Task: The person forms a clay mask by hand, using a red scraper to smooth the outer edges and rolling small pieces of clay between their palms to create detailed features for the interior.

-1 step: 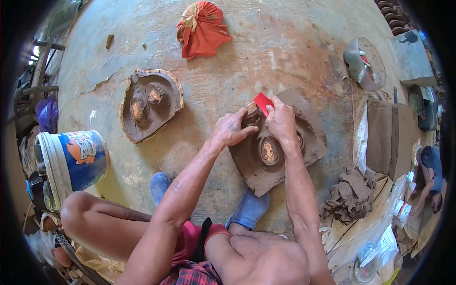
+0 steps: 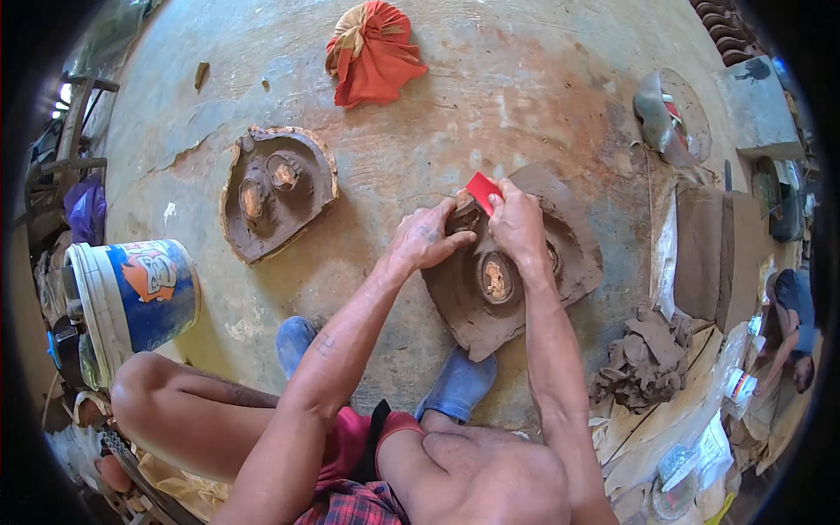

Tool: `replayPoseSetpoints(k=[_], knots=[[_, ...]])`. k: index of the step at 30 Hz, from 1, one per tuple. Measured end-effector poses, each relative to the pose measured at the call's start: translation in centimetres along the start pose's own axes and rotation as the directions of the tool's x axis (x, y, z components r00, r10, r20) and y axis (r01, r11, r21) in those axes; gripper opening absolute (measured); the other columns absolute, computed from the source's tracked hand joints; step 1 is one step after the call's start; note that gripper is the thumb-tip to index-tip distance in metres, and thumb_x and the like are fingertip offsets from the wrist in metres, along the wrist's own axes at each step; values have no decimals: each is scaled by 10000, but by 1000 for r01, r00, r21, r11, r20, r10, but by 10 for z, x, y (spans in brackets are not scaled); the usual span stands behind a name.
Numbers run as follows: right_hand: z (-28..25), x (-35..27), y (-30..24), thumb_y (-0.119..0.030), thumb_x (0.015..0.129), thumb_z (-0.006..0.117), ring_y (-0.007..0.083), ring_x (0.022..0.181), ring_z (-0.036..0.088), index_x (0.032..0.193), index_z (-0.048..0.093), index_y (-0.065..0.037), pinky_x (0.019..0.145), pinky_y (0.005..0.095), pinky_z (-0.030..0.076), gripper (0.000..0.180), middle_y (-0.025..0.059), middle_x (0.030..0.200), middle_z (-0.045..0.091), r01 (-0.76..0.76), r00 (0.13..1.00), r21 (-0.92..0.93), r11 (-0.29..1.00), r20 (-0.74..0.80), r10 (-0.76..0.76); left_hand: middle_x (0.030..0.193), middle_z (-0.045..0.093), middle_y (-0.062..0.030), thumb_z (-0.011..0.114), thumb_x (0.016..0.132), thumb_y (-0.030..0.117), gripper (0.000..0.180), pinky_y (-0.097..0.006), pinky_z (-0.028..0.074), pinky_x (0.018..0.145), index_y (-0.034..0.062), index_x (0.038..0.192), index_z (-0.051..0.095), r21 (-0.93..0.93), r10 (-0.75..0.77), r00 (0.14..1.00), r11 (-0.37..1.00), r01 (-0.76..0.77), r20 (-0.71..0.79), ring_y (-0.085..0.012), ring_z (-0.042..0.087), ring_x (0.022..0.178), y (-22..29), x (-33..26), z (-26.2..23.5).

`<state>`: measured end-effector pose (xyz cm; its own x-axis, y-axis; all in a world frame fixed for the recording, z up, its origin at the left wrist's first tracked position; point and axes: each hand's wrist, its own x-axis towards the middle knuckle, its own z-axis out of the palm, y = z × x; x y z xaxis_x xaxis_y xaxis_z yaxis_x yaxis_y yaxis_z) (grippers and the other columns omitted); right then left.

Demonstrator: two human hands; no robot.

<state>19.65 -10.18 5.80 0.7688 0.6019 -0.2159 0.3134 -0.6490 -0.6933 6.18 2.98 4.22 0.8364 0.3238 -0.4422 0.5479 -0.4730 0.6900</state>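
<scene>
A brown clay-lined mould (image 2: 477,328) lies on the floor in front of me, its wet clay spreading past the rim. Inside it, an oval raised ring surrounds an orange core (image 2: 495,279); a second ring is partly hidden by my right arm. My right hand (image 2: 518,223) pinches a flat red scraper (image 2: 483,192) over the mould's far edge. At the mould's left rim, my left hand (image 2: 429,236) grips the edge, thumb on the clay inside and fingers toward the outside. The scraper's lower end is hidden near the clay.
Farther left sits a similar clay-lined mould (image 2: 280,227). A red cloth bundle (image 2: 385,57) lies at the far side. A bucket (image 2: 144,297) stands left; a clay heap (image 2: 646,359) and a large clay block (image 2: 700,254) are right. Another person (image 2: 794,319) is at the right edge.
The red scraper and my right hand have shifted very slightly left. My left hand and the mould stay in place.
</scene>
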Motion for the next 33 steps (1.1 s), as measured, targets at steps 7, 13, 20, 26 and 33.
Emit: replayPoseSetpoints(k=[7,13,20,26,33], knots=[[4,-1,-8,-127,998,617,477,1019,707,1230,728,-48,856,547,560,269,292,1020,731,12,999,-77,997,-30,-14,1108,734,-268,770,898,526,623,-529,528,897,24,1232,611,5,16,1000,1000,-16,-9,-465,683,1085,-5,2,2],[1,-2,2,-103,976,639,462,986,718,1175,746,-73,824,534,563,228,271,1000,734,-39,998,25,999,41,38,1097,726,-283,775,907,502,604,-533,522,882,17,1215,589,-58,45,999,997,-47,-30,-479,677,1076,-7,1,4],[-2,-20,6,-103,973,645,463,957,718,1125,737,-51,798,535,556,186,279,973,727,-76,995,49,996,70,72,1068,708,-300,784,915,482,570,-529,518,843,11,1156,570,-83,63,996,994,-69,-66,-505,662,1053,-9,1,9],[6,-52,1,-106,986,640,466,896,721,1078,729,-41,755,545,542,144,283,910,723,-161,986,80,984,65,156,1073,724,-265,804,916,437,531,-488,535,849,29,1178,587,-162,108,990,979,-122,-91,-448,700,1037,-18,2,11],[10,-71,2,-108,981,643,458,912,728,1117,739,-43,773,523,558,179,275,927,732,-158,985,67,985,74,153,1115,714,-142,799,947,327,451,-384,515,934,27,1229,615,-350,134,991,927,-133,-22,-216,656,1051,-30,-2,4]])
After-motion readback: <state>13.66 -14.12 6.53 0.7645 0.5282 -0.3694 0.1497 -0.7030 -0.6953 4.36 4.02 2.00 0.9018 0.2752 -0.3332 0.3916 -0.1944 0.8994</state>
